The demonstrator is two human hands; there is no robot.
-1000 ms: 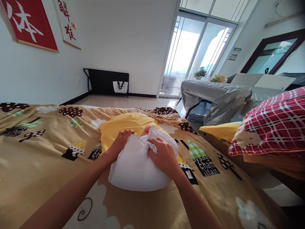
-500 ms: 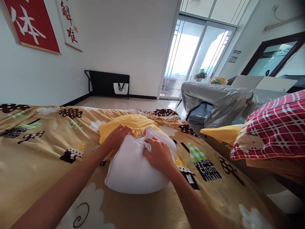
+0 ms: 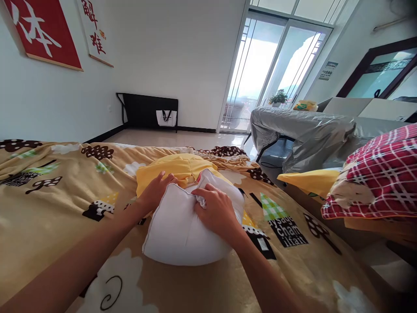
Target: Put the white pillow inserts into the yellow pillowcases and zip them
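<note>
The right hand (image 3: 216, 209) pinches a bunched fold of fabric at the far edge of a white cushion (image 3: 182, 234), thumb and fingers pressed together on the cloth. The left hand (image 3: 161, 188) lies just beyond the cushion's far left corner, its fingers bent over a yellow cloth cover (image 3: 182, 163); whether they pinch the cloth, I cannot tell.

The white cushion is plump, with a piped seam along its edge, and sits on a tan patterned blanket (image 3: 29, 221) in front of the person. The yellow cover lies directly beyond the cushion and touches its far side; how much of the cushion is inside it is hidden. Printed trees, houses and clouds show on the blanket around the cushion.

Well to the right of the cushion is a red plaid cushion (image 3: 387, 178), with a yellow piece of cloth (image 3: 309, 181) poking out beside it. Beyond the white cushion and to its right stands a table under silvery plastic (image 3: 299, 124). Far beyond the cushion, a white tote bag (image 3: 166, 118) leans against a black panel (image 3: 140, 109). Far off to the cushion's left, a red scroll (image 3: 42, 37) hangs on the wall.
</note>
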